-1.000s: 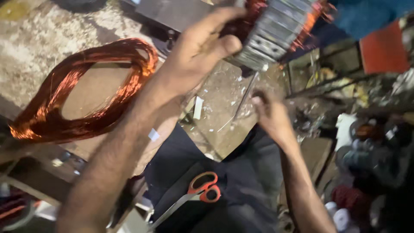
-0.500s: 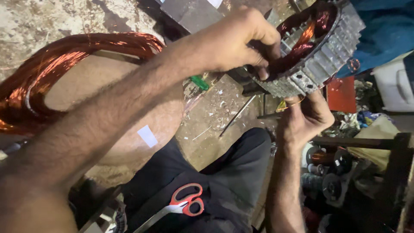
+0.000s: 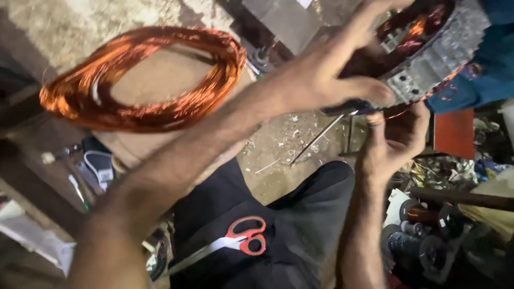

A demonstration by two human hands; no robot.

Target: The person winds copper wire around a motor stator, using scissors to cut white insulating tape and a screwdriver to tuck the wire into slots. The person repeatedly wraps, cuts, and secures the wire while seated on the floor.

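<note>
Copper coil [image 3: 144, 80]: upper left, lying as before.
Stator [image 3: 428, 48]: upper right, shifted higher.
Left hand [image 3: 326, 75]: gripping stator rim.
Right hand [image 3: 399, 136]: gripping from underneath, newly raised.
Scissors [image 3: 241, 242]: on lap, unmoved.

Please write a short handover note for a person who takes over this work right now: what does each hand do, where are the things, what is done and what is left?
Left hand: gripping the upper side of the round metal motor stator, thumb on its rim.
Right hand: supporting the stator from below.
Stator: held in the air, with copper windings visible inside.
Loose copper wire coil: lies apart at the left, on a brown board.
Red-handled scissors: rest on the lap, untouched.
Thin metal rod: lies on the floor, below the stator.
Done: some winding already sits in the stator.
Left: cannot tell how much; the loose coil is not in the stator.
</note>
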